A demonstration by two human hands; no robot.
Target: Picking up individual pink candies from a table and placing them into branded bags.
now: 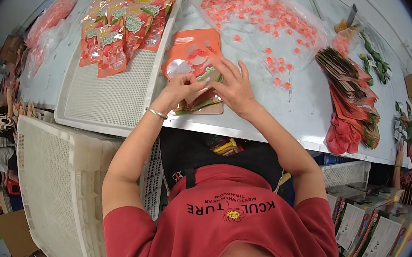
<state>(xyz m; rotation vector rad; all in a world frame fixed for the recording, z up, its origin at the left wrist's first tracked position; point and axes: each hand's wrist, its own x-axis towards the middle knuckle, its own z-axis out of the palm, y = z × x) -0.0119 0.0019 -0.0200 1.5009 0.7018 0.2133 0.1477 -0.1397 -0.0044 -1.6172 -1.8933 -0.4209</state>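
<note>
Flat on the table in front of me lies a small stack of shiny orange-red pouches (pixel 195 40) with clear windows and green print. My left hand (pixel 176 90) comes in from the lower left, a silver bangle on its wrist. Its thumb and forefinger pinch together at the top pouch. Across from it, my right hand (pixel 236 88) has its fingers stretched apart, with thumb and fingertips close over the same pouch. What lies right under the fingertips is partly hidden. Loose clear sachets with red-orange dots (pixel 278 68) are to the right of that hand.
A white perforated tray (pixel 104 94) at left holds a heap of filled pouches (pixel 124 25). More sachets sit on a clear plastic bag (pixel 258 11). Flat pouches (pixel 346 80) are stacked at right. White crates (pixel 49 189) and printed boxes (pixel 367 227) flank me; other people are at both sides.
</note>
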